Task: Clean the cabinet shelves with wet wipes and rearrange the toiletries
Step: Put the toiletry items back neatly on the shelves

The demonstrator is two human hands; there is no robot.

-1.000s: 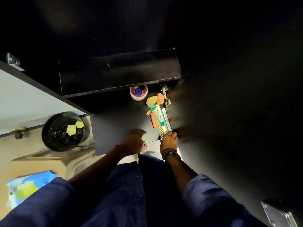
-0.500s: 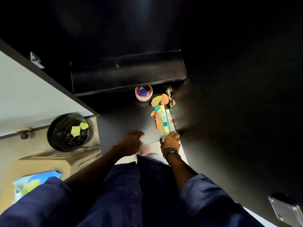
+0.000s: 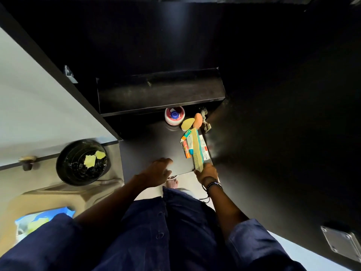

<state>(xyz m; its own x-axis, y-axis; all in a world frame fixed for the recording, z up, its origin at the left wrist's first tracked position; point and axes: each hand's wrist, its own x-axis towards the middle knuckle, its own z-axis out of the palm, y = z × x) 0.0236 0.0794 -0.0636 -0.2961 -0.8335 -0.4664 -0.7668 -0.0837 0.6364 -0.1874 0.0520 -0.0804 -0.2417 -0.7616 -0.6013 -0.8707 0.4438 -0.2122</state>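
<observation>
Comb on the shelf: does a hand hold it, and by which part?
The right hand holds the comb by its near, toothed end. The left hand rests on the shelf and holds nothing.

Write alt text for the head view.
The right hand holds the end of a comb lying among tubes at the right of a dark shelf, while the left hand rests near its front edge. Two sponges and a jar sit further back; a black bin stands left.

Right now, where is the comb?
In the head view, the comb lies on the tubes at the shelf's right side, its near end in the right hand.
</observation>
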